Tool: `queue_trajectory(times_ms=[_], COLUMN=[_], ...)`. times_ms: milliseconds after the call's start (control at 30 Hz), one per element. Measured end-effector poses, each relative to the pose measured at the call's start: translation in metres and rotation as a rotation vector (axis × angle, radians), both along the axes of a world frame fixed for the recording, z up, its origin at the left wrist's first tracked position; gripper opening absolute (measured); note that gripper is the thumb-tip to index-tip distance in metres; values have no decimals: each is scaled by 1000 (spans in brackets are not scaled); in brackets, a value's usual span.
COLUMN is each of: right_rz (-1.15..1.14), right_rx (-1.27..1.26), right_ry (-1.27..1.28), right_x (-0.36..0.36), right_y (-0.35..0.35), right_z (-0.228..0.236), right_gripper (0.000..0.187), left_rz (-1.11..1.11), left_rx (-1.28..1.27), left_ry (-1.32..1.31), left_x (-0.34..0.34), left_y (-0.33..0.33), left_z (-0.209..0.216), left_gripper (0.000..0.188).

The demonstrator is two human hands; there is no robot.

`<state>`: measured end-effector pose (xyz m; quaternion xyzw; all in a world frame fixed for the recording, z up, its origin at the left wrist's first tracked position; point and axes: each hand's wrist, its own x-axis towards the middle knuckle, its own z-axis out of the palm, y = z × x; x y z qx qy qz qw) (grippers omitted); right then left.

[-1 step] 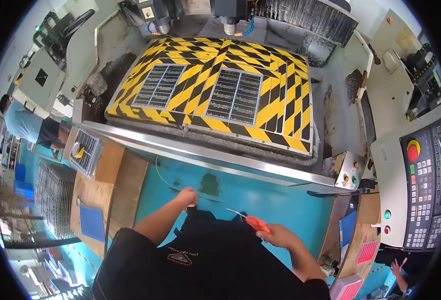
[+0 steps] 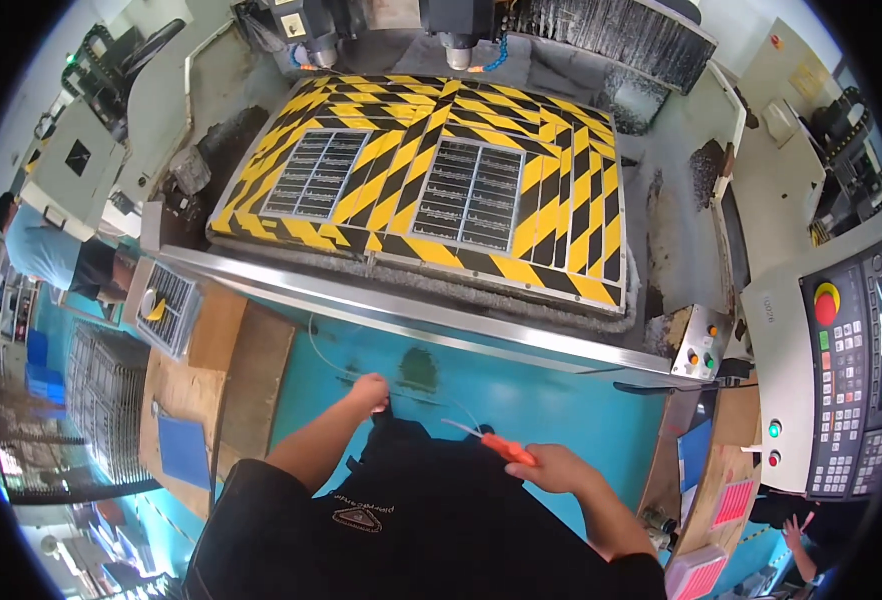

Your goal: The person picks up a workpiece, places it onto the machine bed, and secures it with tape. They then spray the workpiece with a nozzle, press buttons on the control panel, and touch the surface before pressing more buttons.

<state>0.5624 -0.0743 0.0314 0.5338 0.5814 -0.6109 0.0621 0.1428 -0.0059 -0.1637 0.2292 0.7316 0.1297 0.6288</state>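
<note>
My right hand is wrapped round the handle of an orange air blow gun. Its thin pale nozzle points left, over the teal floor in front of my dark clothing. My left hand is closed in a fist to the left of the nozzle; what lies inside its fingers is hidden. A thin pale hose curves down from the machine's front edge and passes by the left hand; whether the fingers grip it I cannot tell. Both hands are apart from the machine bed.
Ahead, a yellow-and-black striped fixture carries two slotted dark panels below two spindles. A metal rail crosses its front. A wooden bench stands left, a control panel right. One person works at far left.
The blow gun in my right hand has shifted slightly left. My left hand has moved slightly left too, still closed. The machine and its panels look the same.
</note>
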Motion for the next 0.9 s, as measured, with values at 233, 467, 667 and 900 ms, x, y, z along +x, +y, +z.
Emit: queue_trajectory(times_ms=[233, 467, 667, 900], right_rz=[-308, -274, -505, -506], right_rx=[686, 618, 394, 290], right_ry=[-223, -560, -559, -458], right_x=[-68, -163, -178, -262], right_y=[155, 352, 393, 398], right_z=[143, 98, 60, 80], right_gripper=[44, 54, 58, 45], left_rz=[-378, -387, -363, 158], left_rx=[140, -200, -403, -142], left_ry=[29, -292, -624, -279], left_x=[-123, -265, -321, -392], left_y=[48, 13, 38, 70], left_z=[22, -23, 26, 15], left_gripper=[25, 67, 69, 47])
